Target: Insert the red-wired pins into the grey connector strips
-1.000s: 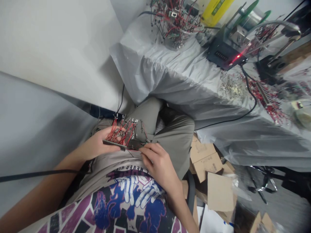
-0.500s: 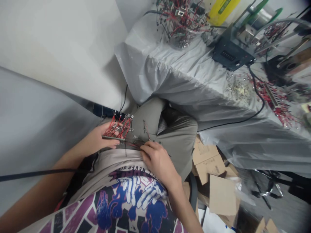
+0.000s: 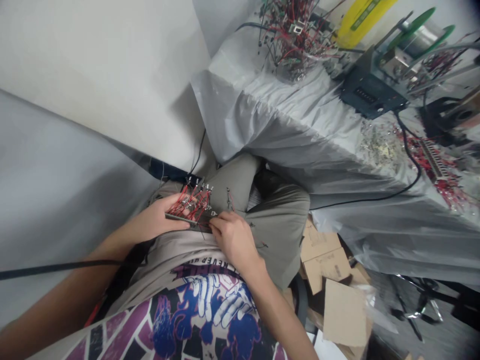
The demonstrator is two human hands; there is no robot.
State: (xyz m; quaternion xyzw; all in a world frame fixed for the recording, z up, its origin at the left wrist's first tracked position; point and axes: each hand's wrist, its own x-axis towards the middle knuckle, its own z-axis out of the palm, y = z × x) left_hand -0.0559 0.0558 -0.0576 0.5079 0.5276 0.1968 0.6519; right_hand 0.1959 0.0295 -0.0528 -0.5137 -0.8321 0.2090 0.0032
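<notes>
My left hand [image 3: 155, 220] is closed around a narrow strip [image 3: 182, 218] held over my lap. Red wires [image 3: 198, 200] with small metal and black ends fan up from the strip, in front of my fingers. At the strip's right end, my right hand [image 3: 236, 240] pinches thin wires [image 3: 205, 226]; its fingertips are partly hidden, so how many wires they hold I cannot tell. A few loose wire pieces [image 3: 230, 198] lie on my trouser leg just beyond the right hand.
On the covered table [image 3: 277, 125] sit a heap of wired parts [image 3: 296, 30], a dark blue machine [image 3: 369, 90] with a spool [image 3: 420, 37], and another row of red-wired parts [image 3: 435, 160]. A black cable [image 3: 360, 200] hangs over its edge. Cardboard [image 3: 345, 310] lies on the floor at right.
My right hand has moved left, closer to the strip, and the wires stretched between them now show a shorter length. The left hand still holds the strip. The view has shifted slightly.
</notes>
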